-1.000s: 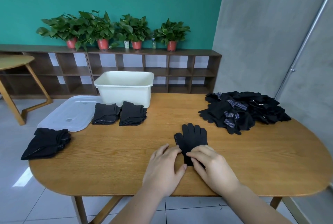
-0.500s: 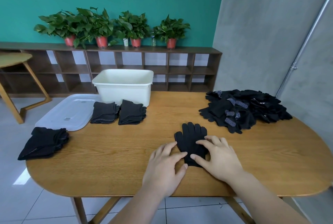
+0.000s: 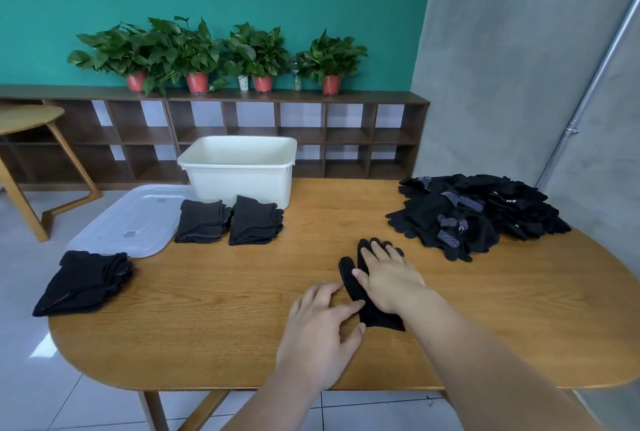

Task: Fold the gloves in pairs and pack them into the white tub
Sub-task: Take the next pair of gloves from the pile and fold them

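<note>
A black glove pair [image 3: 360, 295] lies flat on the wooden table [image 3: 214, 309], fingers pointing away from me. My right hand [image 3: 389, 278] lies flat on top of it with straight fingers, covering its palm and fingers. My left hand [image 3: 322, 326] rests on the table at its left edge, fingertips touching the cuff end. The white tub [image 3: 242, 172] stands at the table's far side. Two folded stacks [image 3: 202, 222] [image 3: 254, 221] sit in front of the tub, and a third stack [image 3: 85, 281] lies at the table's left end. A heap of loose black gloves [image 3: 481, 212] fills the far right.
A clear plastic lid [image 3: 135, 219] lies left of the tub, partly over the table edge. Behind stand a low wooden shelf [image 3: 214, 132] with potted plants [image 3: 197, 52], another table [image 3: 27, 118] at far left, and a grey wall with a pipe [image 3: 585, 98] at right.
My right hand has slid forward along the glove pair, from the cuff end up over its fingers. My left hand has stayed near the cuff.
</note>
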Motion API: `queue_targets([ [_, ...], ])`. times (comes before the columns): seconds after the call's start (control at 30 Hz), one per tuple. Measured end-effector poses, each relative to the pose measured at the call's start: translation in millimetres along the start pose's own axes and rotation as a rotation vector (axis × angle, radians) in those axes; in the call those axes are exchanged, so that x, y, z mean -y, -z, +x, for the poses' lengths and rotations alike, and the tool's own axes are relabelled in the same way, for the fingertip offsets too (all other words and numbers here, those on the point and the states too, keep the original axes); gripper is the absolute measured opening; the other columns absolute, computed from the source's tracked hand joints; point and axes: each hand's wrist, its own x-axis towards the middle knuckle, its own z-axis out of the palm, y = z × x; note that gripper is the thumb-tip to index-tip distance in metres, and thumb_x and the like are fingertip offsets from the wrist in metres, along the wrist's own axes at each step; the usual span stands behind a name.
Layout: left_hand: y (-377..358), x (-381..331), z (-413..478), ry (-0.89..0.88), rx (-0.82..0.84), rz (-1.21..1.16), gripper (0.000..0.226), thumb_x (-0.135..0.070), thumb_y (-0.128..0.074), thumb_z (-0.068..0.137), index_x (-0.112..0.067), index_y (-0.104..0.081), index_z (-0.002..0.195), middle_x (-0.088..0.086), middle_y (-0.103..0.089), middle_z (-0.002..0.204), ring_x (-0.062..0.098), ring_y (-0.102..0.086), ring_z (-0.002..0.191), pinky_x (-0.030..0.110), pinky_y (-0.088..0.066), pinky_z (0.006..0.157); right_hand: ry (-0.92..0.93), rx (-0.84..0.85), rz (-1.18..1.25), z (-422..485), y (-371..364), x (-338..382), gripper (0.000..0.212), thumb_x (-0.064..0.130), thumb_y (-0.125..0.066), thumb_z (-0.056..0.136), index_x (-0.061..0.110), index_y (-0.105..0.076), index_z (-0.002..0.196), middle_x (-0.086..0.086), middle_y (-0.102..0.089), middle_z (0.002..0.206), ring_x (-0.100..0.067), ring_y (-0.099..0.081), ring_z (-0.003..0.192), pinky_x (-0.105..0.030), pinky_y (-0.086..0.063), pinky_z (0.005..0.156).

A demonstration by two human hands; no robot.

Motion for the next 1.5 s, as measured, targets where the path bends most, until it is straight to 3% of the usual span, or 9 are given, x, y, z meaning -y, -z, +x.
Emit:
queue_targets([
  [0.4,5,-2,1,0.026,-0.034,-0.084,0.057,-0.059,-0.037,0.107,-0.043,-0.029,0.161,-0.027,-0.014,0.168,0.002,-0.006,0.156,0.035,-0.015,0.129,-0.12,-0.084,0.068,29,-17,-2,0.08,0.074,-0.008,0.1,0.031,0.002,0.167,-0.001,0.013,0.175,-0.028,0.013,0.161,-0.048,0.001,0.13],
  [0.6,12,-6,4,0.095,-0.059,-0.156,0.055,-0.042,-0.034,0.111,-0.038,-0.018,0.164,-0.018,-0.026,0.167,0.004,-0.014,0.156,0.031,-0.018,0.128,-0.022,-0.192,0.133,-4,-33,10,0.077,0.071,-0.011,0.103,0.031,0.0,0.167,0.002,0.01,0.175,-0.024,0.013,0.161,-0.045,-0.001,0.131],
  [0.77,8,-6,4,0.061,-0.011,-0.033,0.056,-0.056,-0.028,0.109,-0.037,-0.033,0.161,-0.018,-0.032,0.166,0.005,-0.017,0.156,0.033,-0.018,0.127,0.041,-0.631,0.452,-35,-36,-1,0.049,0.044,-0.04,0.108,0.024,-0.053,0.15,0.003,-0.032,0.167,-0.022,-0.025,0.155,-0.045,-0.03,0.125],
  [0.83,5,-6,3,0.041,0.013,0.018,0.063,-0.067,-0.029,0.104,-0.038,-0.038,0.159,-0.02,-0.028,0.166,0.006,-0.015,0.156,0.035,-0.018,0.127,0.059,-0.552,0.282,-50,-41,-13,0.053,0.05,-0.042,0.105,0.027,-0.049,0.152,0.004,-0.028,0.168,-0.024,-0.024,0.155,-0.045,-0.03,0.124],
  [0.93,4,-6,3,0.053,0.013,0.03,0.067,-0.069,-0.03,0.102,-0.037,-0.039,0.16,-0.019,-0.026,0.168,0.007,-0.015,0.156,0.037,-0.017,0.128,0.059,-0.449,0.062,-74,-52,-30,0.069,0.067,-0.028,0.101,0.034,-0.031,0.162,0.006,-0.01,0.175,-0.023,-0.004,0.161,-0.045,-0.014,0.13],
  [1.07,5,-5,3,0.041,-0.008,-0.008,0.061,-0.066,-0.031,0.105,-0.04,-0.035,0.161,-0.022,-0.023,0.168,0.007,-0.014,0.156,0.036,-0.017,0.127,0.049,-0.472,0.15,-89,-56,-39,0.073,0.072,-0.023,0.098,0.038,-0.032,0.161,0.014,-0.011,0.174,-0.015,-0.003,0.161,-0.043,-0.018,0.129],
  [1.23,6,5,-3,-0.025,-0.031,-0.191,0.038,-0.064,-0.06,0.095,-0.05,-0.064,0.131,-0.035,-0.045,0.147,-0.005,-0.025,0.144,0.035,-0.027,0.119,0.069,-0.444,0.197,-84,-57,-37,0.066,0.07,-0.033,0.102,0.038,-0.034,0.16,0.015,-0.013,0.173,-0.016,-0.007,0.16,-0.042,-0.022,0.128],
  [1.37,2,8,-2,-0.017,-0.072,-0.257,0.02,-0.055,-0.072,0.092,-0.048,-0.073,0.11,-0.035,-0.054,0.136,-0.008,-0.035,0.135,0.037,-0.03,0.116,0.195,-0.574,0.257,-92,-54,-39,0.039,0.061,-0.052,0.099,0.039,-0.064,0.13,0.019,-0.046,0.149,-0.009,-0.036,0.142,-0.04,-0.044,0.111],
  [1.5,0,9,0,0.013,-0.118,-0.307,0.011,-0.048,-0.076,0.092,-0.044,-0.076,0.102,-0.031,-0.06,0.133,-0.007,-0.041,0.132,0.039,-0.035,0.115,0.295,-0.584,0.282,-97,-56,-38,0.021,0.057,-0.061,0.089,0.042,-0.068,0.102,0.027,-0.054,0.122,-0.003,-0.045,0.123,-0.032,-0.045,0.1],
])
